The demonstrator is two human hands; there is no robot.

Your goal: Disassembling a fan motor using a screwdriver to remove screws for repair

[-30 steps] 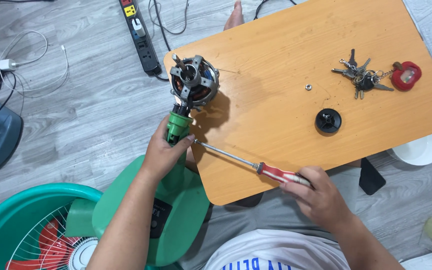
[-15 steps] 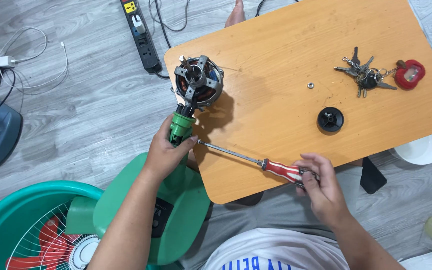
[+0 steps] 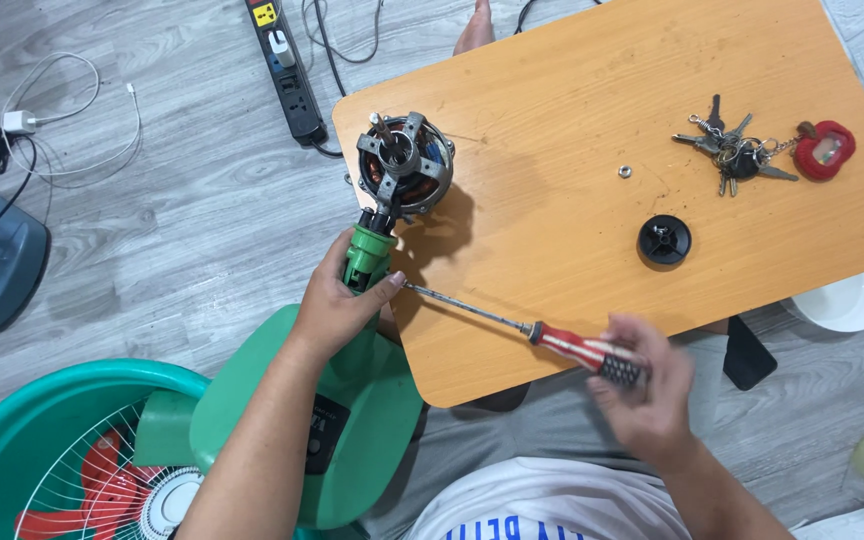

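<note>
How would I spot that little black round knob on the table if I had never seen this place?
Find the orange wooden table. On its right half, below the bunch of keys with a red tag, lies a black round knob on its own. It is the only black thing on the tabletop, far bigger than the tiny metal nut above it.

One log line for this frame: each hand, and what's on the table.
left hand: grips green fan neck | right hand: holds red-handled screwdriver, tip at neck | table: fan motor, keys, black knob
</note>
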